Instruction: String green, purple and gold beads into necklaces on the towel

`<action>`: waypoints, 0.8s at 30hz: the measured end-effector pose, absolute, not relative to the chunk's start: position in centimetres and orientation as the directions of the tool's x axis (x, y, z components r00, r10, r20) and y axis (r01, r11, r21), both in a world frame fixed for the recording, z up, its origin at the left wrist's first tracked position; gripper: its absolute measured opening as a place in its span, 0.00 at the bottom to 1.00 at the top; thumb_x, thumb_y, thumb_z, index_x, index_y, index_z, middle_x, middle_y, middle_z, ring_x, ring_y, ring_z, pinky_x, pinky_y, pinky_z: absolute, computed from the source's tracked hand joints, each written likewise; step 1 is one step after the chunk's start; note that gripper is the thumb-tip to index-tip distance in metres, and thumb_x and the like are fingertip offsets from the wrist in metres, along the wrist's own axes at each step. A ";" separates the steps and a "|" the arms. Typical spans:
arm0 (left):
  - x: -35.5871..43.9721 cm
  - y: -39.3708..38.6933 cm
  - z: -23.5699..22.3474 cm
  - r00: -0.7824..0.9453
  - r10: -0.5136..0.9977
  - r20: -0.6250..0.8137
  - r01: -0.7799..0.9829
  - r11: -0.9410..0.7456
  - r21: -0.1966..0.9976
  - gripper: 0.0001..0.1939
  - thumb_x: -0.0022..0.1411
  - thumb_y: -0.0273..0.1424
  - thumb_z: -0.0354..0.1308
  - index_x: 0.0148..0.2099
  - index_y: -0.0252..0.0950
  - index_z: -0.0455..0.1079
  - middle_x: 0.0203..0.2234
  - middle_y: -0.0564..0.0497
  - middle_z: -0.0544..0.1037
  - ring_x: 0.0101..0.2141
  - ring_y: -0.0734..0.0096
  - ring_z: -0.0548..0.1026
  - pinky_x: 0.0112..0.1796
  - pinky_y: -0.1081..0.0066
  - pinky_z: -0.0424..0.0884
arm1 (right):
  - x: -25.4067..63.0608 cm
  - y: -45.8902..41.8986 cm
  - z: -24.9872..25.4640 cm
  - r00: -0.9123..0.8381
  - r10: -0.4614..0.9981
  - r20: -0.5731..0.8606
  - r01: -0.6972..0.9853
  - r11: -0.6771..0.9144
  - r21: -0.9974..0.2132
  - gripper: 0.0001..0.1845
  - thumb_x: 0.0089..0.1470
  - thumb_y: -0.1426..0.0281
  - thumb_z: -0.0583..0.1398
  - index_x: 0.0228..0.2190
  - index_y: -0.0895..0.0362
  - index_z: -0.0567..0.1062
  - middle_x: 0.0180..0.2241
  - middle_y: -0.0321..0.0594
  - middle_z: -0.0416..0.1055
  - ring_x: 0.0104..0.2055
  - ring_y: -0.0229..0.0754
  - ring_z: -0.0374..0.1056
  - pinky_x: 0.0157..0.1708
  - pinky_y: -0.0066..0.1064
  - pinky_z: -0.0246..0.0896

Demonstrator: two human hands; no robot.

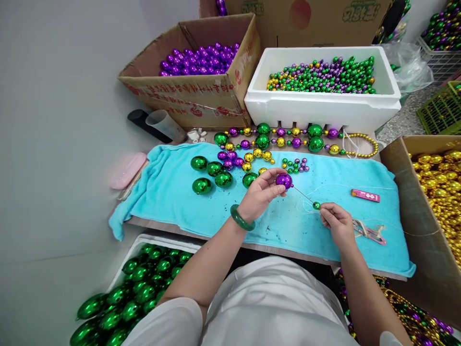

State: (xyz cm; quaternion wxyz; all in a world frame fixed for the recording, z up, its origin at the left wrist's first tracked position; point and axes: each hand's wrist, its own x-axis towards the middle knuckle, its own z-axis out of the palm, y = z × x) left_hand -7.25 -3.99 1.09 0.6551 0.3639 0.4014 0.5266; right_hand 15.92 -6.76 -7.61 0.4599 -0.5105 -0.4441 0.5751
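My left hand [264,192], with a green bangle [242,217] at its wrist, pinches a shiny purple bead [284,181] above the turquoise towel [288,226]. From that bead a thin string runs down to a small green bead [316,205]. My right hand [336,220] closes its fingertips at this small bead. Large green beads [214,168], purple beads [230,158], gold beads [257,153] and small mixed beads [295,166] lie on the towel behind my left hand. White string trails across the towel near my right hand.
A finished-looking bead necklace [315,143] lies along the back. Behind it stand a cardboard box [187,98] of purple beads and a white foam box [320,103]. A box [414,192] of gold beads is at right. A pink-and-white packet [365,195] and pink scissors [374,234] lie on the towel.
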 end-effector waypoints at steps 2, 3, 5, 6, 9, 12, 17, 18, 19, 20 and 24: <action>-7.3 -4.0 1.0 0.119 0.983 -0.142 -0.394 0.178 0.902 0.19 0.49 0.29 0.67 0.45 0.38 0.72 0.37 0.51 0.73 0.34 0.75 0.72 0.33 0.74 0.71 | 16.1 -6.8 -7.6 -0.059 0.987 -0.147 -0.049 -0.150 -0.987 0.09 0.49 0.63 0.63 0.29 0.57 0.76 0.17 0.31 0.63 0.19 0.32 0.57 0.19 0.25 0.51; -7.4 -4.0 0.9 0.124 0.982 -0.145 -0.391 0.183 0.902 0.19 0.49 0.29 0.67 0.45 0.38 0.72 0.37 0.51 0.74 0.33 0.75 0.72 0.32 0.74 0.71 | 16.2 -6.7 -7.6 -0.061 0.989 -0.134 -0.032 -0.136 -0.990 0.09 0.49 0.63 0.63 0.29 0.57 0.76 0.18 0.31 0.63 0.20 0.32 0.57 0.19 0.25 0.52; -7.5 -4.0 0.9 0.143 0.978 -0.153 -0.397 0.198 0.896 0.19 0.50 0.30 0.67 0.45 0.37 0.72 0.37 0.50 0.74 0.32 0.75 0.72 0.32 0.74 0.70 | 16.3 -6.7 -7.5 -0.057 0.992 -0.114 0.001 -0.114 -0.993 0.09 0.50 0.64 0.63 0.29 0.57 0.76 0.18 0.32 0.63 0.20 0.32 0.58 0.20 0.26 0.53; -7.5 -4.0 0.9 0.153 0.976 -0.156 -0.403 0.206 0.892 0.18 0.50 0.30 0.67 0.46 0.37 0.72 0.37 0.50 0.74 0.31 0.75 0.72 0.32 0.74 0.70 | 16.4 -6.6 -7.5 -0.051 0.993 -0.107 0.013 -0.106 -0.994 0.09 0.50 0.64 0.63 0.29 0.57 0.76 0.18 0.32 0.63 0.20 0.32 0.58 0.21 0.26 0.54; -7.4 -4.0 1.0 0.141 0.980 -0.140 -0.405 0.186 0.895 0.18 0.51 0.30 0.66 0.46 0.38 0.71 0.36 0.50 0.74 0.31 0.75 0.72 0.32 0.73 0.70 | 16.2 -6.7 -7.3 -0.039 0.995 -0.096 0.009 -0.095 -0.995 0.08 0.50 0.64 0.62 0.28 0.57 0.76 0.18 0.32 0.64 0.20 0.32 0.57 0.20 0.26 0.54; -7.2 -4.0 1.0 0.092 0.992 -0.087 -0.392 0.116 0.913 0.20 0.48 0.28 0.68 0.45 0.39 0.72 0.37 0.52 0.73 0.34 0.74 0.72 0.34 0.73 0.71 | 16.0 -6.8 -7.2 -0.041 0.993 -0.110 -0.027 -0.111 -0.994 0.08 0.49 0.64 0.62 0.28 0.56 0.76 0.18 0.32 0.64 0.19 0.32 0.57 0.20 0.26 0.53; -7.2 -4.3 1.0 0.169 0.979 -0.114 -0.460 0.180 0.869 0.19 0.50 0.31 0.67 0.46 0.38 0.71 0.37 0.50 0.74 0.33 0.73 0.72 0.33 0.72 0.71 | 15.9 -6.8 -7.4 -0.086 0.985 -0.147 -0.093 -0.155 -0.984 0.08 0.48 0.64 0.63 0.28 0.56 0.76 0.18 0.32 0.64 0.20 0.32 0.58 0.19 0.25 0.52; -7.2 -4.3 0.9 0.189 0.975 -0.121 -0.475 0.199 0.857 0.19 0.51 0.32 0.66 0.47 0.38 0.71 0.37 0.50 0.74 0.32 0.74 0.73 0.33 0.72 0.71 | 15.9 -6.8 -7.4 -0.097 0.984 -0.152 -0.104 -0.162 -0.981 0.08 0.48 0.64 0.63 0.28 0.56 0.76 0.18 0.32 0.64 0.20 0.32 0.58 0.19 0.25 0.52; -7.2 -4.3 0.9 0.198 0.972 -0.124 -0.483 0.207 0.851 0.19 0.52 0.33 0.66 0.47 0.38 0.71 0.37 0.50 0.74 0.31 0.74 0.73 0.32 0.72 0.71 | 15.9 -6.8 -7.5 -0.106 0.982 -0.158 -0.112 -0.169 -0.979 0.08 0.49 0.64 0.63 0.28 0.56 0.76 0.18 0.32 0.64 0.20 0.32 0.57 0.19 0.25 0.52; -7.2 -4.3 0.9 0.193 0.974 -0.121 -0.482 0.201 0.853 0.19 0.52 0.33 0.66 0.47 0.38 0.71 0.36 0.50 0.74 0.31 0.74 0.73 0.32 0.72 0.71 | 15.9 -6.8 -7.5 -0.110 0.980 -0.163 -0.118 -0.176 -0.977 0.08 0.49 0.64 0.63 0.28 0.56 0.76 0.18 0.32 0.64 0.20 0.32 0.57 0.19 0.25 0.52; -7.0 -4.2 1.0 0.110 0.990 -0.083 -0.420 0.122 0.899 0.21 0.49 0.29 0.68 0.47 0.39 0.72 0.38 0.51 0.74 0.34 0.74 0.72 0.34 0.73 0.71 | 15.8 -6.8 -7.3 -0.087 0.982 -0.170 -0.094 -0.178 -0.980 0.09 0.49 0.63 0.63 0.29 0.56 0.75 0.18 0.32 0.63 0.20 0.32 0.57 0.19 0.25 0.52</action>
